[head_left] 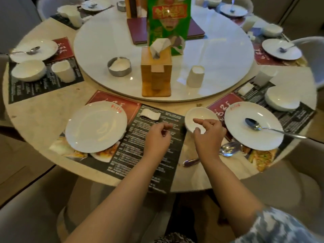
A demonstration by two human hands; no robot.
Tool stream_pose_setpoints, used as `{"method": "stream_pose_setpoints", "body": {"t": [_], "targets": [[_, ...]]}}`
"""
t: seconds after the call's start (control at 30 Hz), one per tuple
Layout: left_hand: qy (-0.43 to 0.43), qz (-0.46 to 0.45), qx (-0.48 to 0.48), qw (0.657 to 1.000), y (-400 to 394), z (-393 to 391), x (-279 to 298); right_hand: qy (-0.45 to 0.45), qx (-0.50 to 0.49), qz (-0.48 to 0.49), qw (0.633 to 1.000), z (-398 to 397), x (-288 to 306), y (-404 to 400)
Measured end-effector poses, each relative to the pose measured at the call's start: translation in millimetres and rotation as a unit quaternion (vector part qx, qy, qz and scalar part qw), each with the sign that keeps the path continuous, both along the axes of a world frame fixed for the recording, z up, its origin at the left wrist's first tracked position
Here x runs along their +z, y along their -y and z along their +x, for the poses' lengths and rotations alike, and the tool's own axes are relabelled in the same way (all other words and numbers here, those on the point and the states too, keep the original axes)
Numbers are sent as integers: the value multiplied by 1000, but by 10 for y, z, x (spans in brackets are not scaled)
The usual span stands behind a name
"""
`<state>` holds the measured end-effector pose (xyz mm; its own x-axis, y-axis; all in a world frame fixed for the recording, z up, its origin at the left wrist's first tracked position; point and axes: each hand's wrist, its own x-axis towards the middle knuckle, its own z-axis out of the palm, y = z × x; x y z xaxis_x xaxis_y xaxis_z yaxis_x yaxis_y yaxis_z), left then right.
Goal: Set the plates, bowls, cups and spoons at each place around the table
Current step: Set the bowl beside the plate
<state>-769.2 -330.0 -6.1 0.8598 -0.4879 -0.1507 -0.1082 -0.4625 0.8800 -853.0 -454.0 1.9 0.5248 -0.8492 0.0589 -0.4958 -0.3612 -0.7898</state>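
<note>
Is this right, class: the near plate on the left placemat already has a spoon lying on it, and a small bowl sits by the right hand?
Not quite. In the head view the near left plate is bare; the spoon lies on the right-hand plate. The small bowl does sit by the right hand.

No legible text; blurred print on placemats (149, 151) and green package (168, 18)
</note>
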Motion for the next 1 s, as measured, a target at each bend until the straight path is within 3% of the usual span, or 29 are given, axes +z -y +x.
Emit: {"method": "stream_pose_setpoints", "body": {"t": [0.1,0.43,0.67,1.0], "targets": [[-11,-5,21,1000,360,-68,6,-27,2,-19,999,-101,9,264],[-56,0,89,994,854,-224,-110,-8,71,100,992,-208,-28,696],[-48,-30,203,977,313,-310,37,33,149,107,982,-158,4,375],[-57,-5,310,949,-654,-301,19,7,247,133,960,99,-59,-484]]}}
